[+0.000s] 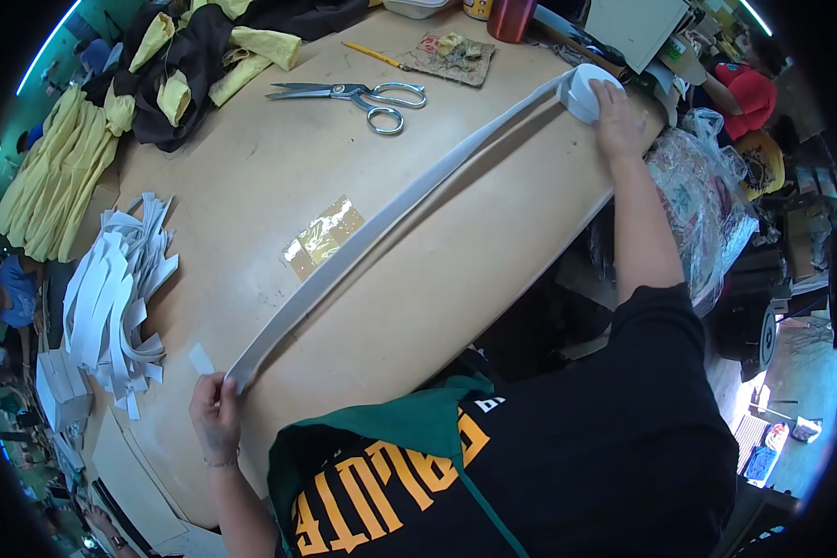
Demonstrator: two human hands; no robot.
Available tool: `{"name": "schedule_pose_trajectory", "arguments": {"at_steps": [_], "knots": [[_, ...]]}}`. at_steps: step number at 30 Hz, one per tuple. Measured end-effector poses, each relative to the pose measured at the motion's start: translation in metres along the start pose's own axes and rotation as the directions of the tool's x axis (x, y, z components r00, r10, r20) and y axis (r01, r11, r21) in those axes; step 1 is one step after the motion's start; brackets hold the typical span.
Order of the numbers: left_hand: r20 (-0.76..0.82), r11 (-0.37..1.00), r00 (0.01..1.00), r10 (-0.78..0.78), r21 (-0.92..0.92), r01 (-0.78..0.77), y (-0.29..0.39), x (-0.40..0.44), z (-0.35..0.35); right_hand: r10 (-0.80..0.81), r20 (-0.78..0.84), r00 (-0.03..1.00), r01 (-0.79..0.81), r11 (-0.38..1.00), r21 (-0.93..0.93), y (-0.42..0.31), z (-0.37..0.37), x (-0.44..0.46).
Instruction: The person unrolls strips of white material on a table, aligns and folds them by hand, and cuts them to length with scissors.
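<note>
A long white elastic-like band (pixel 391 216) stretches diagonally above the table. Its near end is pinched between the thumb and fingers of my left hand (pixel 216 417), at the lower left. The other end runs into a white roll of the same band (pixel 580 97) near the table's upper right edge. My right hand (pixel 620 123) is closed on that roll, its fingertips over the top. A small white piece (pixel 201 359) lies just beyond my left hand. Under the band's middle, clear tape (pixel 324 236) is stuck to the tabletop.
Metal scissors (pixel 358 95) and a yellow pencil (pixel 374 56) lie toward the back. Cut white strips (pixel 116 298) are heaped at left, below black and yellow fabric (pixel 172 84). A red cup (pixel 511 17) stands at the back. Another person in red (pixel 751 98) is at right.
</note>
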State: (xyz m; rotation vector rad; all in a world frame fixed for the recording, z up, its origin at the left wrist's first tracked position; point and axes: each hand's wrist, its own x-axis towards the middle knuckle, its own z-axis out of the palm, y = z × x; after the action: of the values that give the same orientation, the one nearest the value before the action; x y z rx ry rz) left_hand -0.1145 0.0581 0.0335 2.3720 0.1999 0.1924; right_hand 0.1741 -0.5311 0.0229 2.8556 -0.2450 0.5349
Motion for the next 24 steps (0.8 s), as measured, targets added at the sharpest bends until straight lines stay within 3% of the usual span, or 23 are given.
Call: {"name": "schedule_pose_trajectory", "arguments": {"at_steps": [4, 6, 8, 9, 10, 11, 12, 13, 15, 17, 20, 21, 22, 23, 24], "knots": [[0.007, 1.000, 1.000, -0.008, 0.011, 0.008, -0.013, 0.012, 0.003, -0.060, 0.063, 0.996, 0.062, 0.997, -0.037, 0.020, 0.004, 0.009], [-0.022, 0.986, 0.992, 0.122, 0.121, -0.119, -0.011, 0.014, 0.006, 0.001, 0.066, 0.998, 0.005, 0.996, -0.088, 0.025, -0.004, 0.014], [-0.016, 0.956, 0.978, 0.210, 0.211, -0.202, 0.004, 0.013, 0.004, 0.132, 0.075, 0.988, -0.117, 0.977, -0.176, -0.025, -0.030, 0.013], [-0.025, 0.956, 0.976, 0.216, 0.211, -0.206, 0.006, 0.013, 0.003, 0.077, 0.089, 0.993, -0.071, 0.995, -0.068, -0.069, -0.073, -0.007], [-0.030, 0.954, 0.973, 0.229, 0.207, -0.218, 0.005, 0.012, 0.004, -0.258, -0.062, 0.964, 0.265, 0.946, 0.185, -0.102, -0.078, -0.015], [-0.037, 0.957, 0.976, 0.216, 0.207, -0.204, 0.004, 0.011, 0.005, -0.500, -0.279, 0.820, 0.572, 0.736, 0.362, -0.130, -0.085, -0.026], [-0.038, 0.958, 0.977, 0.212, 0.203, -0.200, 0.003, 0.011, 0.005, -0.594, -0.384, 0.707, 0.701, 0.518, 0.490, -0.183, -0.100, -0.059], [-0.041, 0.956, 0.974, 0.221, 0.205, -0.209, 0.002, 0.011, 0.005, -0.688, -0.380, 0.617, 0.725, 0.310, 0.615, -0.230, -0.135, -0.099], [-0.050, 0.951, 0.968, 0.246, 0.203, -0.231, 0.001, 0.012, 0.004, -0.873, -0.281, 0.398, 0.688, 0.082, 0.721, -0.309, -0.169, -0.156], [-0.048, 0.933, 0.952, 0.303, 0.219, -0.286, -0.004, 0.015, 0.002, -0.817, -0.405, 0.410, 0.763, 0.065, 0.643, -0.354, -0.170, -0.188], [-0.067, 0.912, 0.938, 0.340, 0.267, -0.311, -0.012, 0.020, -0.003, -0.944, -0.060, 0.323, 0.555, 0.138, 0.820, -0.379, -0.176, -0.174], [-0.115, 0.987, 0.982, 0.152, -0.035, -0.157, -0.011, 0.019, 0.001, -0.932, -0.014, 0.363, 0.429, 0.154, 0.890, -0.381, -0.175, -0.173], [-0.106, 0.940, 0.994, -0.033, -0.342, -0.006, -0.008, 0.021, 0.008, -0.915, 0.044, 0.402, 0.291, 0.173, 0.941, -0.382, -0.175, -0.170], [-0.044, 0.778, 0.980, -0.194, -0.616, 0.126, -0.006, 0.023, 0.013, -0.921, 0.115, 0.373, 0.245, 0.217, 0.945, -0.382, -0.178, -0.164], [-0.057, 0.688, 0.971, -0.234, -0.715, 0.124, -0.002, 0.025, 0.016, -0.916, 0.125, 0.381, 0.183, 0.207, 0.961, -0.382, -0.179, -0.160]]}}
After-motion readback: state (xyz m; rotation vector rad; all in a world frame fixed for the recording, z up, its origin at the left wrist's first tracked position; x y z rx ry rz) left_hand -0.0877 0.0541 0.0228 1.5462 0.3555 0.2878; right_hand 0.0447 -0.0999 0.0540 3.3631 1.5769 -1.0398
